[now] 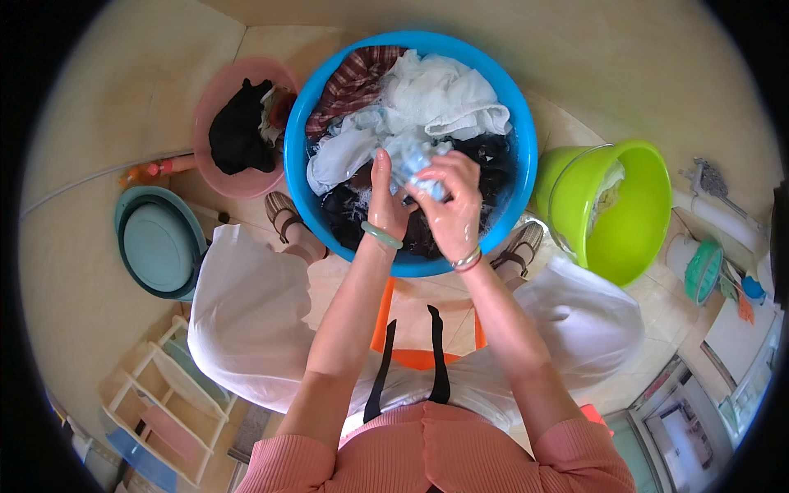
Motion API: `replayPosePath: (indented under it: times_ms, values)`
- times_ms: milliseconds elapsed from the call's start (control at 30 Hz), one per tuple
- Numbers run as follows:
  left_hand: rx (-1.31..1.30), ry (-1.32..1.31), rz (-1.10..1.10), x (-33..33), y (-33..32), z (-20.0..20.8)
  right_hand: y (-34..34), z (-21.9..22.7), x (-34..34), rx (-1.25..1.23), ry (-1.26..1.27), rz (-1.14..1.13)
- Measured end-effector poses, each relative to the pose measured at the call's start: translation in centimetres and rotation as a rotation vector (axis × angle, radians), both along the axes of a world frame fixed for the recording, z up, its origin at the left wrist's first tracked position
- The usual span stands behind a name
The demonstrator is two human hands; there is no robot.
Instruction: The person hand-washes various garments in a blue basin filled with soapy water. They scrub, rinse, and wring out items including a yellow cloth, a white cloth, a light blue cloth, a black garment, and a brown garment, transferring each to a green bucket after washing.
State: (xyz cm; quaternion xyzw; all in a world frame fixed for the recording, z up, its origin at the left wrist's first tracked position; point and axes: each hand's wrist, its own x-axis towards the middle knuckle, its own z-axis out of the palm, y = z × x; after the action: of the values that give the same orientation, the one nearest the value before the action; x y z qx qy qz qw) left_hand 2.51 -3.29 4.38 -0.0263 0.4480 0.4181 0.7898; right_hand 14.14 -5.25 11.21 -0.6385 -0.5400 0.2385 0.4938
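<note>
Your right fingers (450, 171) grip blue cloth (407, 158); left fingers (381, 171): cannot tell. Likely scrubbing; next probably calls for dunking in basin (526, 164).

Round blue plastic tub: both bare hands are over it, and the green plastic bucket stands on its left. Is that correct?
No: the head view shows the green bucket to the right of the blue tub. The left hand and right hand are over the tub, as you said.
</note>
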Motion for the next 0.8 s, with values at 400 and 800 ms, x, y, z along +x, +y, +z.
replayPosePath:
  times_ms: [400,800]
  values:
    - [0.085,-0.145,-0.062,-1.5,-1.1,3.9,-1.9,2.3,2.3,-0.028,0.664,-0.041]
    - [-0.084,-0.342,-0.322,-0.7,-2.7,6.1,-1.7,-0.8,3.8,-0.338,1.401,0.228]
